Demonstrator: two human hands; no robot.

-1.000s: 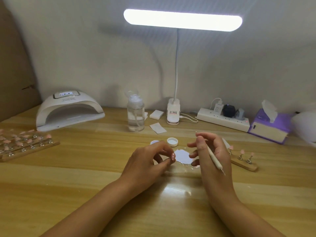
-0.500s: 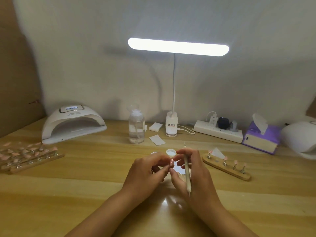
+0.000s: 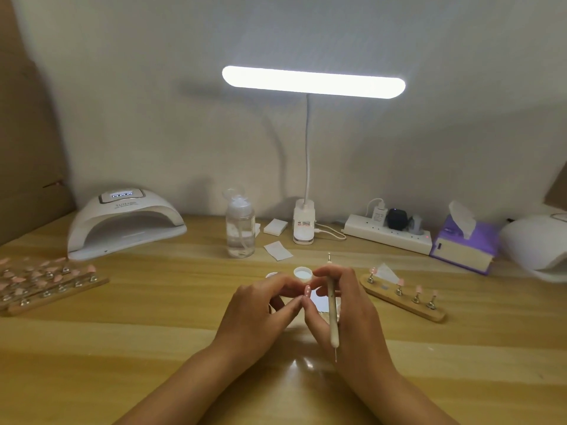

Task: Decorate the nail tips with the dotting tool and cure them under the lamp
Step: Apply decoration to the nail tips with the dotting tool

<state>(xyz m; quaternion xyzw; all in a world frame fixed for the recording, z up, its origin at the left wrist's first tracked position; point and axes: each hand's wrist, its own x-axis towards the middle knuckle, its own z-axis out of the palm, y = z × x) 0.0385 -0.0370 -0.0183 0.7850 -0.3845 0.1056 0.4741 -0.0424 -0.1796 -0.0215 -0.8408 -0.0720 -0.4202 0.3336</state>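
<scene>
i'm in the decorating part of the job, not the curing. my left hand (image 3: 260,314) pinches one small pink nail tip (image 3: 307,290) between thumb and forefinger, holding it up just in front of the little white pot (image 3: 303,273). my right hand (image 3: 349,314) is curled round the shaft of the dotting tool (image 3: 332,311), but the tool is parked rather than working. it lies along my fingers, one metal end poking out past them toward the wall and the thin point aimed back at me, so neither end is on the nail. my right fingertips sit close against the left ones, just beside the nail tip; i can't tell whether they actually touch it. there may be pale dots on the nail, but it's too small to be sure. i judge the next move calls for turning the tool in my fingers so a point faces forward, loading it from the pot or from the white patch (image 3: 319,302) under my hands, then touching it lightly to the nail with the left pinch steady. the curing lamp (image 3: 122,222) sits well off to my left at the back of the table (image 3: 153,348), and the wooden stand (image 3: 408,303) with more tips is near my right hand.
</scene>
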